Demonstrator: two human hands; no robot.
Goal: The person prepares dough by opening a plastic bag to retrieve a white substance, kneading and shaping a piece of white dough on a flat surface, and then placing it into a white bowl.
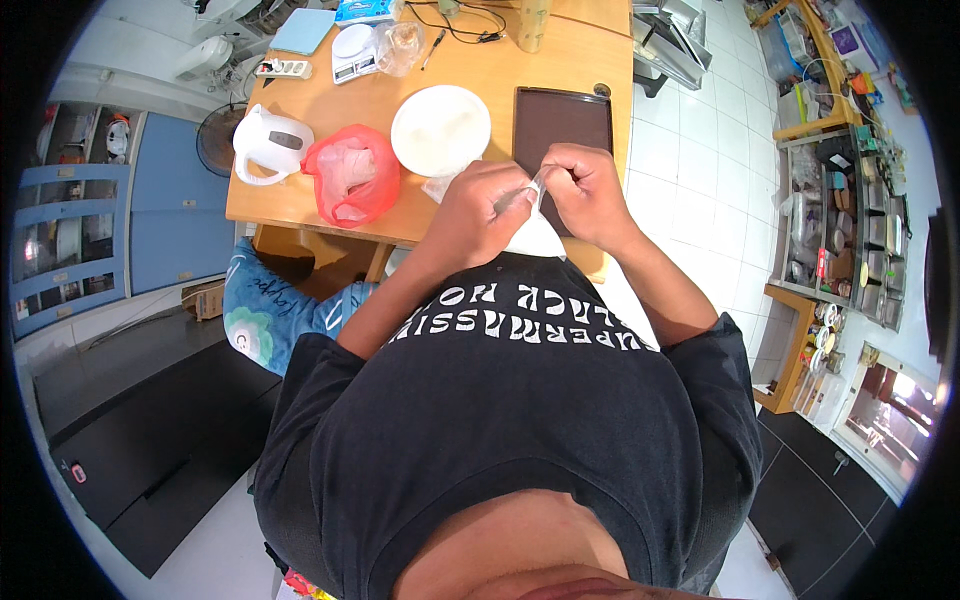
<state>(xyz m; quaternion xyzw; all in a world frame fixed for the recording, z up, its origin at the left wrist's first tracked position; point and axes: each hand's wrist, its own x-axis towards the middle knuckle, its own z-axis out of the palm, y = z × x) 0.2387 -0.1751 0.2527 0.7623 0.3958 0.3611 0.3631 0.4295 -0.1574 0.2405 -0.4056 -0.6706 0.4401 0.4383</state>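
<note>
My left hand [478,210] and my right hand [585,195] are closed, both gripping a clear plastic bag [539,186] between them at the table's near edge. Something white [535,237] shows below my fingers; whether it is inside the bag I cannot tell. A white round plate [440,125] with pale patches on it lies beyond my left hand. A dark brown tray [562,117] lies beyond my right hand, partly hidden by it. An open red plastic bag [350,195] holding a pale wrapped item sits to the left.
The wooden table [490,65] also carries a white kettle [262,145], a kitchen scale [352,55], a power strip [283,68], cables and a tall container [532,25]. A blue cushion [255,300] is below left. Shelves [835,220] line the right wall; cabinets [175,200] stand left.
</note>
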